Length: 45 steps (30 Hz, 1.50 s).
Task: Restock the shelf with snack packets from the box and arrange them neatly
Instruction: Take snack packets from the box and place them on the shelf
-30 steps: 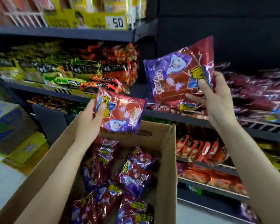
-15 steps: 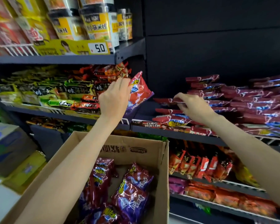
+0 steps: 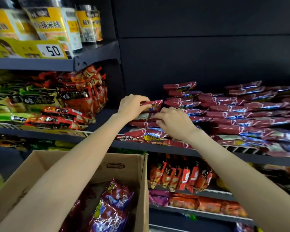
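Note:
My left hand (image 3: pixel 132 104) grips a red and purple snack packet (image 3: pixel 153 103) by its near edge, laying it flat on top of the leftmost stack on the dark shelf (image 3: pixel 157 146). My right hand (image 3: pixel 172 121) rests with curled fingers on the packets just below it in the same stack (image 3: pixel 144 124). More stacks of the same red packets (image 3: pixel 241 111) fill the shelf to the right. The open cardboard box (image 3: pixel 124 164) sits below my arms with several red and purple packets (image 3: pixel 114 203) inside.
Green and orange noodle packets (image 3: pixel 57 101) fill the shelf section to the left. Tubs with yellow labels (image 3: pixel 49 22) stand above a price tag reading 50 (image 3: pixel 53 51). Orange packets (image 3: pixel 177 174) stand on the lower shelves right of the box.
My left hand carried its packet rightwards from the left section's edge onto the leftmost stack. My right hand, which put its packet down, stays on the stack. The view tilted up.

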### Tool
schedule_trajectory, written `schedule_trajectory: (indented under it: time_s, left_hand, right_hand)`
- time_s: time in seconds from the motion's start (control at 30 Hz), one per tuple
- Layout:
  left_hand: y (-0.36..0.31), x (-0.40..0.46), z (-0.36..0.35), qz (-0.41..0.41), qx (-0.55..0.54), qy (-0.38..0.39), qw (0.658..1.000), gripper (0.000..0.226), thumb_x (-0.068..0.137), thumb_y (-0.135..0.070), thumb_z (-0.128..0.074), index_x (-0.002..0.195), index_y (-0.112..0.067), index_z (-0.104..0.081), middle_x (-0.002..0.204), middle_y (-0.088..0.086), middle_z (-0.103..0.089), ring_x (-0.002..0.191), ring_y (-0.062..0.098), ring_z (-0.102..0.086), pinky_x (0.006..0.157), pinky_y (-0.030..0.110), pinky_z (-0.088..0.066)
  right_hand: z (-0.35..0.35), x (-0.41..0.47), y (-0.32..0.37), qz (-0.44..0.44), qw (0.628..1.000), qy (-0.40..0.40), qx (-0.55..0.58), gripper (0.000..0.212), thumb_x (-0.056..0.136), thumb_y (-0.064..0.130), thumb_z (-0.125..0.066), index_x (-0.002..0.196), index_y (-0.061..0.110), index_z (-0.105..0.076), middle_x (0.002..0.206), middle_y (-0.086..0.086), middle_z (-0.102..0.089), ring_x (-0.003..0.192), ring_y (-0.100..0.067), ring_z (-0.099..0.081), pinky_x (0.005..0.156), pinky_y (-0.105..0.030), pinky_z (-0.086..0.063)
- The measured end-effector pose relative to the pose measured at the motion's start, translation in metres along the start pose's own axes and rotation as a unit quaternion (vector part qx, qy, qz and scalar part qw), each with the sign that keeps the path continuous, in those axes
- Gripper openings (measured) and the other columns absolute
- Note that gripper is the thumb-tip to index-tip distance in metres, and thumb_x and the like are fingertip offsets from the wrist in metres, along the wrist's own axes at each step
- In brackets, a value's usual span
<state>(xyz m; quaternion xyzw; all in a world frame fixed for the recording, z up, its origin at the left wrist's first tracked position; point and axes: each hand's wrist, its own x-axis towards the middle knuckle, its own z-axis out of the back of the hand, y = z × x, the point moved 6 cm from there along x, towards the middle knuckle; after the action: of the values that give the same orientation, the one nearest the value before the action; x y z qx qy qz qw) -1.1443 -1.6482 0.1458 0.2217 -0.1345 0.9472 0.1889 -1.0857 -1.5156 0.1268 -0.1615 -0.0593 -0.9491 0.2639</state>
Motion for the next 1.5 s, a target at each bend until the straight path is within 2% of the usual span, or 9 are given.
schedule_trajectory:
  time_s: [0.3, 0.5, 0.67, 0.77, 0.83, 0.93, 1.0, 1.23, 1.5]
  left_hand:
    - [-0.007, -0.006, -0.031, -0.011, -0.125, 0.202, 0.971, 0.035, 0.1, -0.039, -0.038, 0.133, -0.038, -0.049, 0.134, -0.003, -0.055, 0.121, 0.018, -0.051, 0.098, 0.04, -0.044]
    - [-0.017, -0.055, 0.03, -0.088, -0.064, -0.031, 0.994, 0.027, 0.097, -0.034, -0.045, 0.116, -0.026, -0.063, 0.107, -0.007, -0.068, 0.101, 0.011, -0.059, 0.077, 0.034, -0.05]
    - [-0.014, -0.136, 0.069, -0.15, 0.003, -0.189, 0.97, 0.019, 0.091, -0.023, -0.056, 0.088, -0.015, -0.073, 0.078, -0.003, -0.071, 0.072, 0.014, -0.065, 0.058, 0.028, -0.049]
    - [0.009, -0.195, 0.08, -0.115, 0.017, -0.207, 0.971, 0.019, 0.089, -0.02, -0.056, 0.08, -0.015, -0.072, 0.07, -0.004, -0.068, 0.063, 0.01, -0.061, 0.054, 0.021, -0.042]
    - [0.036, -0.237, 0.075, -0.061, 0.026, -0.174, 0.982, 0.018, 0.088, -0.022, -0.057, 0.078, -0.017, -0.071, 0.066, -0.006, -0.066, 0.059, 0.009, -0.059, 0.051, 0.019, -0.04]
    - [0.091, -0.303, 0.047, 0.049, 0.041, -0.037, 0.997, 0.005, 0.082, -0.024, -0.065, 0.083, -0.023, -0.07, 0.073, -0.005, -0.068, 0.065, 0.014, -0.064, 0.051, 0.022, -0.046]
    - [0.135, -0.347, 0.024, 0.138, 0.022, 0.081, 0.987, 0.013, 0.08, -0.021, -0.07, 0.092, -0.024, -0.069, 0.088, -0.006, -0.07, 0.081, 0.017, -0.065, 0.062, 0.03, -0.053]
    - [0.232, -0.434, -0.039, 0.267, 0.012, 0.253, 0.93, 0.045, 0.085, -0.018, -0.062, 0.128, -0.022, -0.051, 0.125, 0.0, -0.053, 0.118, 0.021, -0.047, 0.094, 0.037, -0.044]
    - [0.276, -0.462, -0.097, 0.366, -0.039, 0.294, 0.882, 0.091, 0.084, -0.03, -0.068, 0.15, -0.015, -0.007, 0.154, 0.009, -0.017, 0.141, 0.026, -0.017, 0.113, 0.04, -0.023]
  right_hand:
    - [0.003, -0.009, -0.01, -0.03, 0.996, -0.07, 0.047, 0.033, 0.095, 0.025, -0.049, 0.126, 0.017, -0.057, 0.118, -0.005, -0.063, 0.105, -0.025, -0.059, 0.092, -0.039, -0.044]
    - [0.039, -0.048, 0.032, -0.039, 0.949, -0.285, 0.128, 0.024, 0.095, 0.022, -0.047, 0.109, 0.012, -0.064, 0.095, -0.001, -0.067, 0.084, -0.016, -0.061, 0.067, -0.025, -0.046]
    - [0.039, -0.068, 0.095, 0.011, 0.928, -0.333, 0.165, 0.022, 0.096, 0.023, -0.048, 0.099, 0.009, -0.066, 0.086, 0.0, -0.067, 0.071, -0.008, -0.059, 0.057, -0.016, -0.041]
    - [0.015, -0.072, 0.138, 0.046, 0.947, -0.264, 0.178, 0.021, 0.096, 0.026, -0.048, 0.094, 0.013, -0.065, 0.077, 0.005, -0.064, 0.062, -0.006, -0.055, 0.051, -0.018, -0.041]
    - [-0.017, -0.07, 0.166, 0.05, 0.978, -0.134, 0.152, 0.019, 0.094, 0.03, -0.046, 0.093, 0.018, -0.062, 0.077, 0.006, -0.064, 0.065, -0.012, -0.061, 0.053, -0.028, -0.049]
    - [-0.087, -0.07, 0.205, 0.068, 0.985, 0.106, 0.115, 0.02, 0.094, 0.031, -0.041, 0.103, 0.023, -0.057, 0.097, 0.002, -0.065, 0.085, -0.025, -0.063, 0.069, -0.036, -0.052]
    - [-0.129, -0.068, 0.23, 0.09, 0.973, 0.179, 0.114, 0.022, 0.094, 0.026, -0.041, 0.108, 0.021, -0.057, 0.106, -0.002, -0.064, 0.093, -0.027, -0.062, 0.072, -0.035, -0.048]
    - [-0.256, -0.059, 0.259, 0.089, 0.948, 0.298, 0.063, 0.032, 0.092, 0.02, -0.048, 0.123, 0.015, -0.053, 0.12, -0.008, -0.057, 0.11, -0.029, -0.056, 0.081, -0.037, -0.047]
    - [-0.347, -0.079, 0.257, -0.003, 0.922, 0.384, 0.053, 0.072, 0.09, 0.027, -0.058, 0.149, 0.024, -0.017, 0.152, -0.013, -0.02, 0.134, -0.037, -0.029, 0.107, -0.046, -0.032]
